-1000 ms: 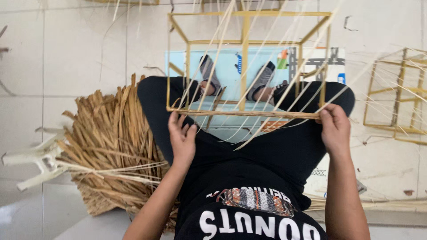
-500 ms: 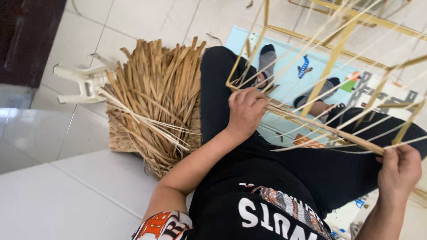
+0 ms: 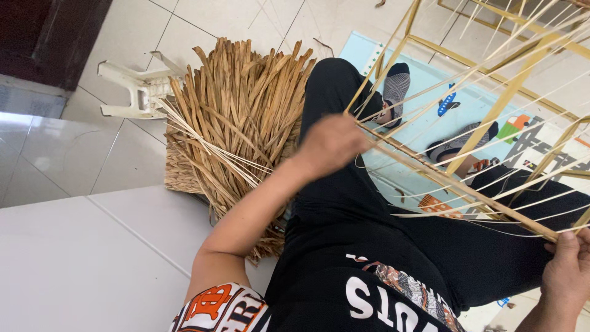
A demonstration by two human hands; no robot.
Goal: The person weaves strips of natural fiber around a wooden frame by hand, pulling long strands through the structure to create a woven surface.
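Overturned white plastic stool (image 3: pixel 136 91) lies on the tiled floor (image 3: pixel 80 154) at ten o'clock. Beside it, toward the centre, a bundle of dried brown fibre strips (image 3: pixel 236 117) rests on a flat woven mat (image 3: pixel 181 175), with a few thin pale reeds (image 3: pixel 203 138) lying across it. Left hand (image 3: pixel 332 142), centre of view and motion-blurred, is closed around the near rail of the yellow metal frame (image 3: pixel 485 197) where pale reeds fan out; a second ago it rested lower on that rail with the frame square to the view, so the frame has since swung to run diagonally from centre to four o'clock, suggesting it is being turned to bring another side within reach. Legs in black trousers (image 3: pixel 344 203) lie under the frame, with socked feet (image 3: pixel 393 86) on a light blue play mat (image 3: pixel 430 129) at one o'clock. Right hand (image 3: pixel 568 270), at four o'clock and half out of view, grips the frame's lower end with fingers curled around the rail, as before.
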